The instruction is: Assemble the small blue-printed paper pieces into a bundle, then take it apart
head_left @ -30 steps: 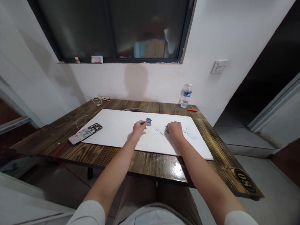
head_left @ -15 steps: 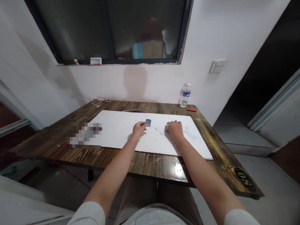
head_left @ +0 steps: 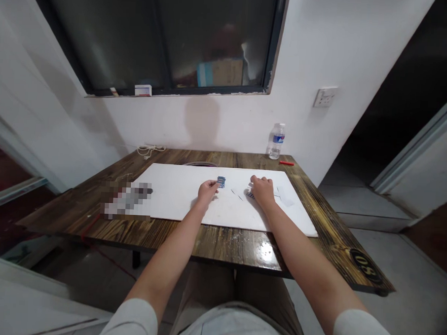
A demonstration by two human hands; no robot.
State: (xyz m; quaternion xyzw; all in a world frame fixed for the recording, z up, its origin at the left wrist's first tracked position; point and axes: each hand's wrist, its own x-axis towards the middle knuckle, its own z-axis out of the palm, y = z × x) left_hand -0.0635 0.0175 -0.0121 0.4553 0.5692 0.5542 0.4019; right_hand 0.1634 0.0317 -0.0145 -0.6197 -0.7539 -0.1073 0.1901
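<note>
My left hand (head_left: 207, 190) is closed in a pinch on a small blue printed piece (head_left: 221, 181), held up over the white board (head_left: 181, 195). The piece has pale bands across it; its exact kind is too small to tell. To the right, my right hand (head_left: 262, 190) is low over the board with its fingers curled down. A tiny pale bit shows by its fingertips, but what they hold is hidden. Another blue printed piece (head_left: 250, 194) lies partly under this hand. Thin dark slivers (head_left: 240, 197) rest between the hands, and white paper scraps (head_left: 286, 196) lie right of my right hand.
The board lies on a dark wooden table (head_left: 213, 241). A water bottle (head_left: 276, 141) and a red pen-like stick (head_left: 286, 163) are at the back right. A white cable (head_left: 150, 149) sits back left; a blurred-out patch (head_left: 127, 202) covers the board's left end.
The fingers of my right hand have lifted slightly, and more of the blue piece beneath shows. My left hand keeps its hold with hardly any movement.
</note>
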